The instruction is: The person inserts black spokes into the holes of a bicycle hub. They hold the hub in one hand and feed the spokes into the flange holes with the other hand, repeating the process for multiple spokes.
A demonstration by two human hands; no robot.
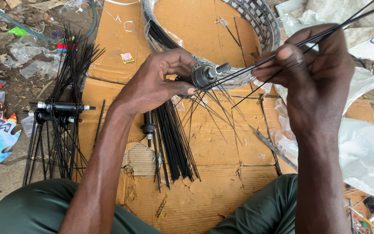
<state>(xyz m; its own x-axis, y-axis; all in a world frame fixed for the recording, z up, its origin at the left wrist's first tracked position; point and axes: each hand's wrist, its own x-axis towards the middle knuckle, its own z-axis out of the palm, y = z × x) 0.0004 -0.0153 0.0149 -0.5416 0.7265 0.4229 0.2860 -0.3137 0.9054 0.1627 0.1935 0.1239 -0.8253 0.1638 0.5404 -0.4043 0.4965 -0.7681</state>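
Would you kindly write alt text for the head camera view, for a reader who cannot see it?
A person's left hand holds a wheel hub with black spokes hanging from it, while the right hand pinches a few long spokes. Below lie flattened cardboard, a loose spoke bundle, a wheel rim and two spoked hubs.

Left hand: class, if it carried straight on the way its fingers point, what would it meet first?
The left hand points rightward, so past the wheel hub already in its grip, it would probably first meet the right hand pinching black spokes; depth is unclear.
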